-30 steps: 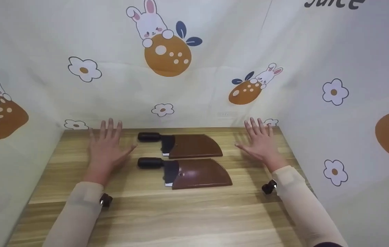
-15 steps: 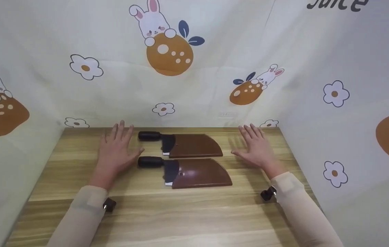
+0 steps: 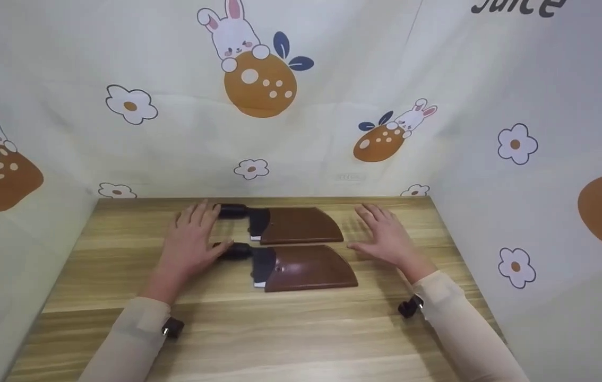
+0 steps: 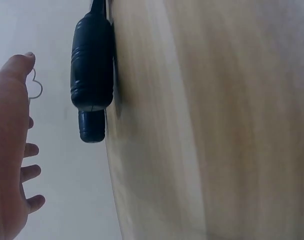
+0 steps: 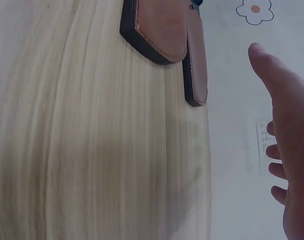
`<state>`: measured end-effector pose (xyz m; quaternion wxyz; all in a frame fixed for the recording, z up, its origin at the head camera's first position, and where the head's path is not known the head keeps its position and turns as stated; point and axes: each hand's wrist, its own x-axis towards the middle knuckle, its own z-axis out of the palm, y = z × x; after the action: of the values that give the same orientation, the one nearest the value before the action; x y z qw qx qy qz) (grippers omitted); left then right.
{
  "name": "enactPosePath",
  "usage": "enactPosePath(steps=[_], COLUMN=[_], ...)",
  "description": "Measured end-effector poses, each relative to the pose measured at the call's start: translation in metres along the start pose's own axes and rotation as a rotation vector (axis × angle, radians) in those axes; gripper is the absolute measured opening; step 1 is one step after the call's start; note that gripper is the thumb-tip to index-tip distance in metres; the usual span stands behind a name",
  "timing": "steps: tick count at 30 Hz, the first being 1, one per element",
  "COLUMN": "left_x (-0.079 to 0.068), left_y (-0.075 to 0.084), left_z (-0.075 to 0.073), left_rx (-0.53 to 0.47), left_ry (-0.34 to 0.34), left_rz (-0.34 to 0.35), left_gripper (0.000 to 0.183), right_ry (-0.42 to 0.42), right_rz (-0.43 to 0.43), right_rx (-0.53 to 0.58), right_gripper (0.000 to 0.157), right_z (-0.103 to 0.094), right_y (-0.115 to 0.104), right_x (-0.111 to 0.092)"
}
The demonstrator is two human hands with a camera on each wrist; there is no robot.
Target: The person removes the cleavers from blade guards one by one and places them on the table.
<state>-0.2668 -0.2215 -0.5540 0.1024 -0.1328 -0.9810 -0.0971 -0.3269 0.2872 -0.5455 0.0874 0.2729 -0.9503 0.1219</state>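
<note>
Two cleavers lie flat on the wooden table, one behind the other, handles to the left. The far cleaver (image 3: 301, 225) and the near cleaver (image 3: 311, 269) both wear brown leather sheaths, with a strip of blade showing by each black handle. My left hand (image 3: 189, 241), fingers spread, hovers at the handle ends and overlaps them in the head view. In the left wrist view the near handle (image 4: 92, 65) stands apart from the thumb. My right hand (image 3: 386, 239) is held above the table, just right of the sheath tips, thumb and fingers apart and nothing in it.
The wooden table (image 3: 301, 334) runs back to a pale cloth wall (image 3: 173, 143) printed with rabbits, oranges and flowers. Similar cloth closes off the left and right sides. A small black camera sits on each wrist.
Both hands have moved inward toward the cleavers and slightly nearer the body. The left hand has gone from beside the handles to over their ends. Both cleavers have stayed in place.
</note>
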Motion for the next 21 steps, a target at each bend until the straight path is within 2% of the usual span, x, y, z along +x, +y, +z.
enactPosePath(steps=[7,14,21], left_x=[-0.002,-0.002,0.000], left_y=[0.009,0.014,0.021], left_z=[0.006,0.013,0.019], left_rx=[-0.047,-0.125,-0.168], left_ry=[-0.022,-0.040,-0.105], left_rz=[0.057,0.103,0.123], left_gripper=[0.094,0.087,0.084], right_ry=[-0.009,-0.080,-0.095], right_rz=[-0.068,-0.121,-0.173], right_rx=[0.070,0.080,0.105], right_gripper=[0.104,0.107,0.109], right_z=[0.008,0.015,0.017], right_y=[-0.015,-0.031,-0.050], right_x=[-0.004,-0.004,-0.004])
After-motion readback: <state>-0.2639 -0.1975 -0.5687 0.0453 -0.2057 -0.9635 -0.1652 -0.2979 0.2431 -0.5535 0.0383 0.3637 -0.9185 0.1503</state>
